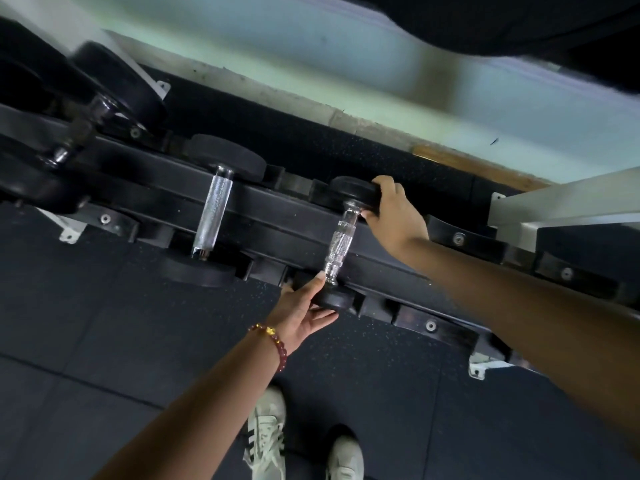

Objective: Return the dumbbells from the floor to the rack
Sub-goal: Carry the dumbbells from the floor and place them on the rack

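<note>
A small dumbbell (340, 240) with black round heads and a chrome knurled handle lies across the black rack (277, 209), far head in a rear cradle, near head at the front rail. My left hand (300, 315), with a bead bracelet on the wrist, cups the near head from below and the left. My right hand (394, 211) grips the far head from the right, fingers curled over it.
A larger dumbbell (212, 216) rests on the rack to the left, and bigger ones (62, 140) crowd the far left. Vacant cradles (460, 239) run along the rack to the right. Dark rubber floor (104, 323) lies below, with my shoes (266, 434) near the bottom edge.
</note>
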The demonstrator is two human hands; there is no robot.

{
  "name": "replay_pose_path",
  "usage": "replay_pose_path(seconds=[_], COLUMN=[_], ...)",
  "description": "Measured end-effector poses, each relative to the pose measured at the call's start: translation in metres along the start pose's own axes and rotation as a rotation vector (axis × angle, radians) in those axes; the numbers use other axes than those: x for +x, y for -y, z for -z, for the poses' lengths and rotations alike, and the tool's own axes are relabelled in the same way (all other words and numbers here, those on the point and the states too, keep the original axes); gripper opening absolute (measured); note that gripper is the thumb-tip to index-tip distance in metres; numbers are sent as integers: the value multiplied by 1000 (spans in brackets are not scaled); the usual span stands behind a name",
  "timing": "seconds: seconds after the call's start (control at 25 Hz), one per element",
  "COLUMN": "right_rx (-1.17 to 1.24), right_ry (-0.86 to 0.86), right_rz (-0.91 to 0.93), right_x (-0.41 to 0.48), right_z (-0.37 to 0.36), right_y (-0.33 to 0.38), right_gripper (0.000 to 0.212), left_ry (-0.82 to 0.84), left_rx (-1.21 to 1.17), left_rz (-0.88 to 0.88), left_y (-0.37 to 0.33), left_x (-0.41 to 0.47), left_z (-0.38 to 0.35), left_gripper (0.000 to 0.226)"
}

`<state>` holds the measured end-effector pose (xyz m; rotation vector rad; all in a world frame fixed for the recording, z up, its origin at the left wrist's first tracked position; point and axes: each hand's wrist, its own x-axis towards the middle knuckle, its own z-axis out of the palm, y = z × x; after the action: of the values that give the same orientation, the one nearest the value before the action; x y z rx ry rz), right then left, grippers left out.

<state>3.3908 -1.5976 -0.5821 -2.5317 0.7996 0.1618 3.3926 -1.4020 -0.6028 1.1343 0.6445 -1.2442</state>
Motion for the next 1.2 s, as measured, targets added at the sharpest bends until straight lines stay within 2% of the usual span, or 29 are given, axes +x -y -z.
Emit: replay_pose_path(seconds=[0.24, 0.36, 0.44, 0.52, 0.6, 0.68, 0.84, 0.92, 1.04, 1.2], right_rx=[130, 201, 233, 296, 380, 363, 274, 273, 318, 301], right_ry=[-42, -74, -98, -52, 66, 189, 336, 309, 177, 34], right_rz=[-55, -39, -22, 18, 90, 155, 86, 26, -115, -251], right_x=[-18, -40, -57, -78, -107, -153, -270, -329, -422, -551], right_z=[-3, 5, 20, 44, 76, 115, 221, 276, 337, 383], right_y=[-11, -11, -9, -5, 4, 11, 19, 19, 18, 24], right_gripper=[54, 56, 52, 37, 21, 15, 12, 15, 15, 15], left_ry=[-102, -198, -248, -231, -163, -57, 138, 233, 404, 778], left_rx=[118, 277, 387, 525, 778, 1012, 1570, 1708, 1812, 2023], left_rz=[52, 39, -3, -135, -374, -592, -722, -753, -821, -1032], left_y=[3, 1, -8, -23, -34, -38, -36, -27, -5, 39], left_x=[-7, -27, -57, -98, -146, -199, -316, -365, -423, -505], left_z=[0, 3, 2, -6, -17, -30, -62, -85, -127, -191], left_gripper=[52, 50, 37, 18, 17, 17, 25, 32, 35, 31])
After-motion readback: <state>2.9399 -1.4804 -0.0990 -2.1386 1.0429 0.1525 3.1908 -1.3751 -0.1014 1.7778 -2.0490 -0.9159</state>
